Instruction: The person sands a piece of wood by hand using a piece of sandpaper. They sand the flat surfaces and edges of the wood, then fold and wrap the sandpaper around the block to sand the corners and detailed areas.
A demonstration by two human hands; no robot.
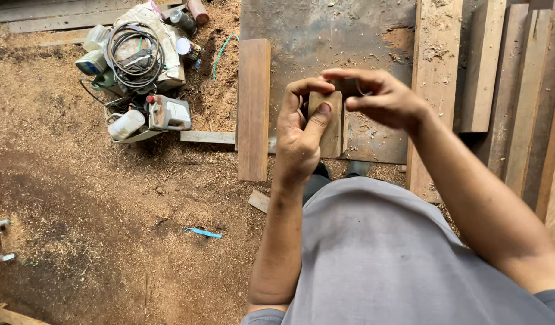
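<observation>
My left hand (299,135) grips a small flat wooden block (329,123), thumb pressed on its face and fingers curled over its top edge. My right hand (383,99) hovers just right of the block's upper end, its thumb and forefinger pinched together; whether they hold something small I cannot tell. Both hands are raised in front of my grey shirt (380,253), above a dark metal sheet (325,36) on the ground.
A long plank (254,108) lies left of the sheet, with more planks (483,66) stacked on the right. At upper left sits a pile with a coiled cable (134,54), bottles and a power tool (168,113). Sawdust covers the ground; a blue strip (203,232) lies on it.
</observation>
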